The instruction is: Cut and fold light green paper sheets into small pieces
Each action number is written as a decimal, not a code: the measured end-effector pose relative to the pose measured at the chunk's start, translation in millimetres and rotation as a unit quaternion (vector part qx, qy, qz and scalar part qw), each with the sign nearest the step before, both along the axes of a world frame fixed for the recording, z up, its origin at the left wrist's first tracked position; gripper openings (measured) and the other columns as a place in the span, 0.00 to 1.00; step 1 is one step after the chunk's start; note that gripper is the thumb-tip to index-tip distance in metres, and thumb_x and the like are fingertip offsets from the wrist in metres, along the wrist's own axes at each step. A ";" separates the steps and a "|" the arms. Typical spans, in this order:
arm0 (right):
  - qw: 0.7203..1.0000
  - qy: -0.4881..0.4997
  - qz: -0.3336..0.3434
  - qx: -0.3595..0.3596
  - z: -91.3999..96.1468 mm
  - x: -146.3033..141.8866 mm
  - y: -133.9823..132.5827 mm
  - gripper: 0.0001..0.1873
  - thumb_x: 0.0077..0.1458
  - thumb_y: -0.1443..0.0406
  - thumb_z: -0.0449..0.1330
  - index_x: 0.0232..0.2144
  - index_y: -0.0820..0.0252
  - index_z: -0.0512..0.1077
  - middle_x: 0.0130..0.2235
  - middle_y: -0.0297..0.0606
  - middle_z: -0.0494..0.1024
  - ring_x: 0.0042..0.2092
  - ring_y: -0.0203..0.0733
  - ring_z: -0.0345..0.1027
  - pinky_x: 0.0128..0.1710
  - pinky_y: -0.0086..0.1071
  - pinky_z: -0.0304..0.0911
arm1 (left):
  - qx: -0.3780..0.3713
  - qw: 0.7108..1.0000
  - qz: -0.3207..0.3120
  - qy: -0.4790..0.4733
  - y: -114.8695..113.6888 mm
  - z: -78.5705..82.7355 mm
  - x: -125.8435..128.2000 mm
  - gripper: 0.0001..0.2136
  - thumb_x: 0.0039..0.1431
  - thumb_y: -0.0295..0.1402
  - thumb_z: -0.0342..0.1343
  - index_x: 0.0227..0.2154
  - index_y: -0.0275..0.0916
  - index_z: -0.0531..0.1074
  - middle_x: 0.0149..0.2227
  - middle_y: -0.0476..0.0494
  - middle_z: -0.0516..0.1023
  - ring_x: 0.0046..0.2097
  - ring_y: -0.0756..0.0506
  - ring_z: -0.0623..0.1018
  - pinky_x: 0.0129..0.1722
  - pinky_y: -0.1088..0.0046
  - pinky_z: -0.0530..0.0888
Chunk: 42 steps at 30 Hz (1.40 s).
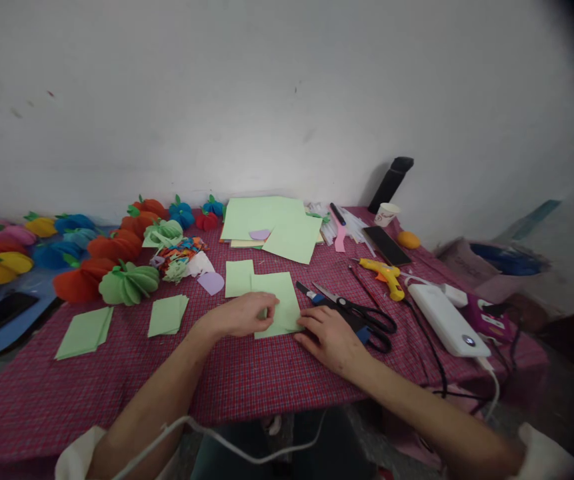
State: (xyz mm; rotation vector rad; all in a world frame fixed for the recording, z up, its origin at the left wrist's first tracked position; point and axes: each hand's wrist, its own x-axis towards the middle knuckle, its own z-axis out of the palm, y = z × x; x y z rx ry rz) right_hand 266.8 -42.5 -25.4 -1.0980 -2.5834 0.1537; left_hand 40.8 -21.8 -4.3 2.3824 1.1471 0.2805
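Note:
My left hand (249, 313) rests on a light green paper sheet (277, 287), its fingers curled in; anything inside them is hidden. Stretched out at the sheet's lower right edge, the fingers of my right hand (331, 335) touch the paper. A smaller green paper piece (238, 277) lies against the sheet's left side. Black-handled scissors (351, 308) lie just beyond my right hand, on top of a dark, blue-ended tool (317, 296) that is partly covered.
Small green paper stacks (168, 315) lie left, below colourful paper pumpkins (129, 281). Large green sheets (267, 217) lie by the wall. At right are a yellow glue gun (383, 273), a white power bank (447, 320), a power strip (487, 319), cables and a paper cup (387, 213).

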 end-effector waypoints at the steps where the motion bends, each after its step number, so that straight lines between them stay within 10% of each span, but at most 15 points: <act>1: 1.000 -0.007 -0.003 0.001 -0.1 -3.8 0.2 0.11 0.54 0.60 0.53 0.38 0.57 0.70 0.40 0.38 0.72 0.44 0.41 0.61 0.43 0.36 0.57 | -0.003 1.000 0.007 0.001 -0.2 0.5 0.4 0.07 0.53 0.30 0.46 0.32 0.38 0.67 0.42 0.44 0.71 0.44 0.45 0.69 0.43 0.72 0.63; 15: 0.995 -0.084 0.001 0.051 2.0 -23.2 4.5 0.11 0.57 0.64 0.49 0.29 0.60 0.70 0.31 0.39 0.73 0.36 0.40 0.63 0.38 0.33 0.57 | 0.036 0.999 -0.017 0.016 -0.3 -1.4 6.1 0.06 0.53 0.32 0.49 0.33 0.38 0.65 0.36 0.46 0.70 0.40 0.46 0.69 0.41 0.73 0.63; 25: 0.983 -0.070 -0.169 0.018 10.1 49.7 32.7 0.14 0.55 0.61 0.50 0.40 0.61 0.70 0.40 0.45 0.73 0.43 0.45 0.65 0.44 0.39 0.57 | 0.031 0.999 -0.002 0.019 -0.1 1.4 6.1 0.08 0.57 0.32 0.43 0.34 0.38 0.66 0.34 0.45 0.72 0.37 0.46 0.71 0.38 0.73 0.63; 34: 0.987 -0.056 -0.123 -0.091 12.5 82.7 38.2 0.17 0.55 0.59 0.48 0.43 0.59 0.69 0.43 0.40 0.74 0.44 0.43 0.66 0.45 0.37 0.59 | 0.007 0.999 0.031 0.022 -2.2 6.8 7.2 0.10 0.60 0.34 0.40 0.36 0.38 0.66 0.35 0.45 0.72 0.37 0.47 0.71 0.36 0.73 0.64; 42: 0.988 -0.040 -0.141 -0.045 15.5 81.9 27.3 0.21 0.54 0.54 0.49 0.43 0.59 0.69 0.42 0.43 0.73 0.44 0.45 0.65 0.46 0.40 0.58 | -0.008 0.999 0.042 0.015 -2.8 8.8 8.4 0.10 0.59 0.34 0.41 0.36 0.39 0.66 0.35 0.45 0.73 0.38 0.46 0.71 0.37 0.72 0.63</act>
